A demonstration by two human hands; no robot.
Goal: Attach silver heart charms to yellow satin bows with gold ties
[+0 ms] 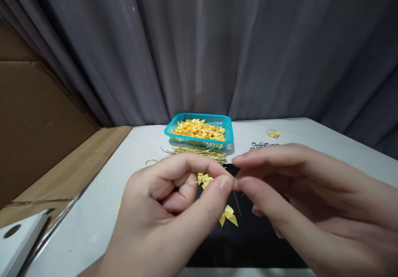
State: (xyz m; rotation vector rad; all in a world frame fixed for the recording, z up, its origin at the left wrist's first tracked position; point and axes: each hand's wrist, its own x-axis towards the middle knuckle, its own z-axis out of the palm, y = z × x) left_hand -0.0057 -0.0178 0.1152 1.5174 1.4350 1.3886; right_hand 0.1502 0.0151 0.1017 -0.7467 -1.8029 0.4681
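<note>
Pinching wire (237,203) in left hand (161,223), thumb to index, leaving end loose below. Can't tell hold of right hand (314,202), nearly closed just beside. Support close to pinch, bend gently, avoid kinks. Mind bow (229,215) beneath grip, basket (230,131) beyond.

Right of the beads (262,144) the table (326,142) gives free passage, but straight ahead wires (202,152) and basket (230,129) are blocking.
</note>
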